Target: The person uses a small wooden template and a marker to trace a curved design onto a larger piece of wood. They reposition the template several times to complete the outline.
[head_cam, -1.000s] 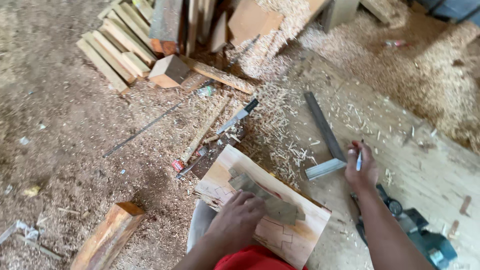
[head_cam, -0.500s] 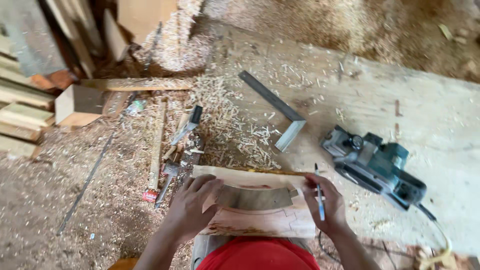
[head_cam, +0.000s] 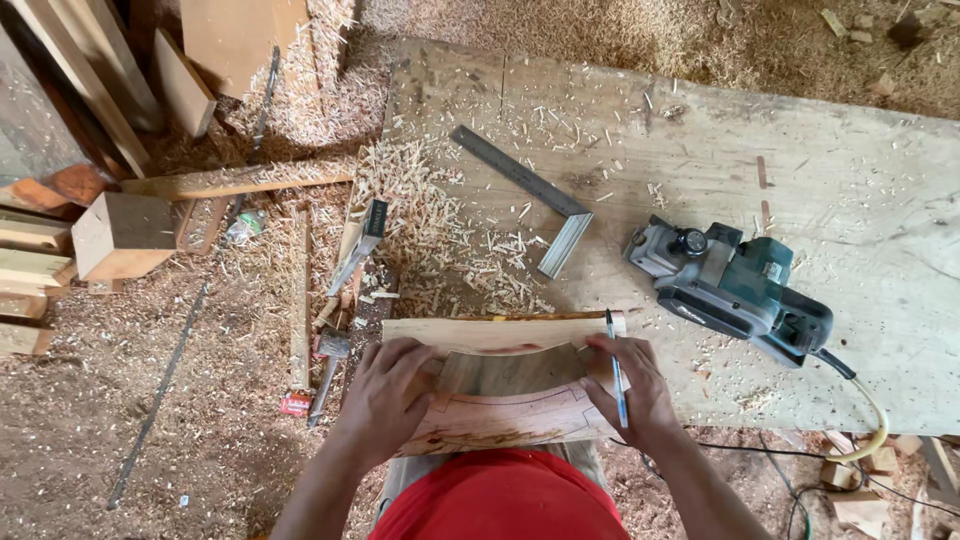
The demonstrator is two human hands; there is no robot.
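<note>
While the left hand (head_cam: 385, 400) is pressing flat, fingers spread, on the curved template (head_cam: 510, 372) over the wood piece (head_cam: 500, 425), the right hand (head_cam: 630, 390) is pinching a pen (head_cam: 615, 370) just beyond its fingertips; steady downward pressure would be keeping the traced line true.

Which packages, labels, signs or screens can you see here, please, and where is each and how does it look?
Small packet: on the sawdust floor left of the left hand, flat, red and white.
Label on the electric planer: small pale patch on its dark green body, on the board right of the right hand.
No signs or screens.
</note>
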